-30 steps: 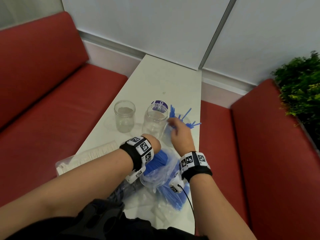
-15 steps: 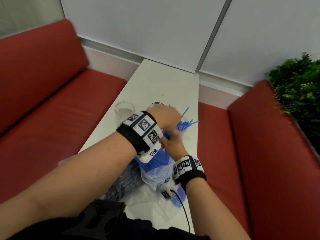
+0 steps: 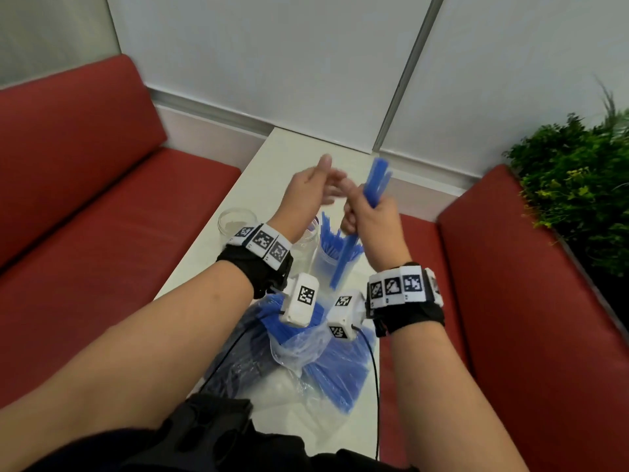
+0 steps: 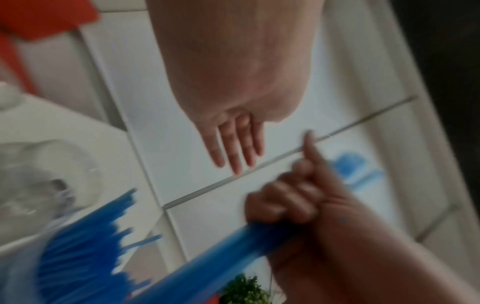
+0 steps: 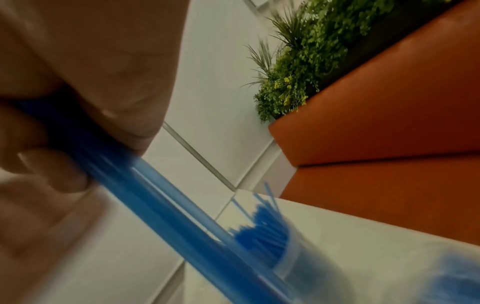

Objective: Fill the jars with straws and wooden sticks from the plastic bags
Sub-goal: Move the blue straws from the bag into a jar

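Since half a second ago, both hands have risen clear of the jars, and the right hand now carries a bundle of straws.

Left to right across the table (image 3: 272,185): an empty jar (image 3: 235,222) stands at the left edge. A second jar (image 3: 304,247), partly hidden by the left wrist, appears empty. A third jar (image 3: 335,257) beside it is already bristling with blue straws.

Left hand (image 3: 308,189): released, fingers straight, holding nothing, raised just beside the bundle's top.

Right hand (image 3: 372,219): fingers clenched round the bundle (image 3: 369,189) at mid-length, lower ends hanging over the third jar.

Bag (image 3: 306,345) of remaining straws lies at the near edge.

Procedure, as judged:
1. Square the bundle ends with the left palm.
2. Hold the bundle upright over a jar mouth.
3. Lower before loosening the grip, or stray straws will catch the rim and scatter.
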A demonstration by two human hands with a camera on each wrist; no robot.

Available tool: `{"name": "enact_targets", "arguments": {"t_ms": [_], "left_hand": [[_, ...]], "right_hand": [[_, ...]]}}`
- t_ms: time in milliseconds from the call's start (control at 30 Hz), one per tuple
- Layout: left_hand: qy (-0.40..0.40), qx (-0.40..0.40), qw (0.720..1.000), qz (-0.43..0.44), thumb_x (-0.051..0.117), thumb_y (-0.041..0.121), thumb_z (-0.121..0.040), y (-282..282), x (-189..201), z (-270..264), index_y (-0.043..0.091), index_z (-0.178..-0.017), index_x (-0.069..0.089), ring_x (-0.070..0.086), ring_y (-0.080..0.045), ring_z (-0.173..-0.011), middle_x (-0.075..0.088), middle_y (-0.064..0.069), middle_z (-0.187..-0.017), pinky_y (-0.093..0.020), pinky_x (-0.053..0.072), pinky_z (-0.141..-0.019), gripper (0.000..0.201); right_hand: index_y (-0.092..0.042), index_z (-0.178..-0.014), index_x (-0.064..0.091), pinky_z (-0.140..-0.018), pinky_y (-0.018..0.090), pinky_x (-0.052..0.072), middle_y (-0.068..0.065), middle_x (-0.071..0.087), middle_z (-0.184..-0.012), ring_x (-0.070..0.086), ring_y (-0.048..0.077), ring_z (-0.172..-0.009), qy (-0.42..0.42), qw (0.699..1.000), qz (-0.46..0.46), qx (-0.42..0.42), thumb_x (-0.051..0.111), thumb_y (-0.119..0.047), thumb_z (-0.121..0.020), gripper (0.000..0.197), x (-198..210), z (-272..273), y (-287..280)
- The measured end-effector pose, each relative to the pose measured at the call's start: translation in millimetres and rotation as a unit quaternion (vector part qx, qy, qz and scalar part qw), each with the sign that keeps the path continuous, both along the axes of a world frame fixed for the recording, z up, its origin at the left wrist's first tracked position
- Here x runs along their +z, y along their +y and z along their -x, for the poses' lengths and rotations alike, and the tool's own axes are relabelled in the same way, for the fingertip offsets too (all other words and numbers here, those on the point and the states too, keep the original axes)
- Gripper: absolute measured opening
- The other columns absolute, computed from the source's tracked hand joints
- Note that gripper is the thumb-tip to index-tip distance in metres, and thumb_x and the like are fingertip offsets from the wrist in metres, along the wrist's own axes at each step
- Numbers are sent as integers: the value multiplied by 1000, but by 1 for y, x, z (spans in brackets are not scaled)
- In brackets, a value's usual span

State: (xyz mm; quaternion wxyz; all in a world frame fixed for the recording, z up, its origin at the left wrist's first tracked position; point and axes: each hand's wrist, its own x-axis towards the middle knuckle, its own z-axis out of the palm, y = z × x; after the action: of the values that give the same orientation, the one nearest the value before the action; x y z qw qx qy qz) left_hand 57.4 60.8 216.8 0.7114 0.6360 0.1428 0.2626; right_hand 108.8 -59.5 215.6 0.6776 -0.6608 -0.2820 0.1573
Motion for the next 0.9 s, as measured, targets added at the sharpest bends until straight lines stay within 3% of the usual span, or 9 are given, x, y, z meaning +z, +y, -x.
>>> {"name": "enact_targets", "arguments": {"t_ms": [133, 233, 300, 367, 467, 600, 733, 800, 900], "left_hand": [[193, -149, 962, 123, 32, 55, -102, -7, -46, 7, -1, -109, 68, 68, -35, -100, 72, -18, -105, -45, 53, -96, 67], [159, -180, 931, 275, 38, 55, -100, -24, -74, 9, 0, -90, 71, 72, -31, -89, 73, -16, -92, -41, 54, -94, 65], [117, -151, 900, 392, 49, 49, -98, -28, -82, 9, 0, -85, 69, 73, -24, -71, 72, -14, -79, -33, 62, -73, 55], [109, -118, 877, 453, 60, 49, -92, -26, -83, 7, 5, -84, 65, 68, -14, -55, 68, -7, -68, -19, 51, -39, 44], [104, -106, 881, 449, 66, 51, -87, -17, -81, 3, 11, -83, 62, 58, -7, -46, 63, -2, -65, -13, 31, -28, 41], [106, -136, 874, 454, 68, 49, -85, -17, -82, 0, 12, -80, 58, 42, -4, -36, 52, 3, -59, -13, 21, -26, 38], [133, -99, 883, 439, 65, 43, -88, -12, -94, 1, 13, -76, 53, 27, -5, -31, 35, 5, -51, -16, 16, -27, 35], [153, -78, 885, 432, 60, 38, -94, -4, -101, 3, 14, -77, 51, 27, -4, -30, 35, 5, -47, -16, 17, -26, 31], [172, -80, 893, 408, 54, 34, -99, 7, -107, 7, 14, -79, 48, 27, -4, -31, 35, 5, -47, -15, 17, -26, 28]], "right_hand": [[-28, -60, 59, -48, 29, 42, -2, 48, -57, 44, 16, -45, -15, 997, -76, 2, 73, -48, -88, 38, 39, -4, 3], [-27, -65, 59, -48, 28, 42, -3, 50, -60, 44, 15, -46, -4, 993, -118, 2, 73, -42, -90, 32, 42, 0, 8], [-25, -66, 55, -49, 30, 42, -2, 49, -59, 43, 15, -46, 10, 992, -126, -4, 73, -38, -90, 33, 37, 4, 8], [-27, -63, 53, -52, 31, 45, -1, 49, -58, 46, 18, -48, 14, 993, -115, -8, 73, -38, -90, 36, 32, 5, 6], [-28, -61, 53, -60, 35, 50, -1, 49, -55, 51, 20, -52, 6, 994, -107, 0, 74, -39, -89, 37, 35, 3, 6], [-22, -63, 53, -66, 36, 54, 1, 53, -56, 60, 22, -57, -15, 996, -90, 15, 72, -38, -92, 38, 34, 4, 10], [-19, -69, 61, -81, 42, 59, 12, 68, -75, 73, 31, -83, -45, 998, 0, 38, 71, -32, -93, 29, 25, -4, 3], [-20, -78, 67, -79, 39, 58, 13, 73, -89, 73, 30, -91, -78, 993, 79, 46, 73, -32, -91, 19, 30, -14, -4], [-16, -83, 73, -64, 26, 57, 5, 76, -87, 74, 21, -82, -106, 969, 197, 101, 73, -32, -90, 18, 40, -31, -13]]}}
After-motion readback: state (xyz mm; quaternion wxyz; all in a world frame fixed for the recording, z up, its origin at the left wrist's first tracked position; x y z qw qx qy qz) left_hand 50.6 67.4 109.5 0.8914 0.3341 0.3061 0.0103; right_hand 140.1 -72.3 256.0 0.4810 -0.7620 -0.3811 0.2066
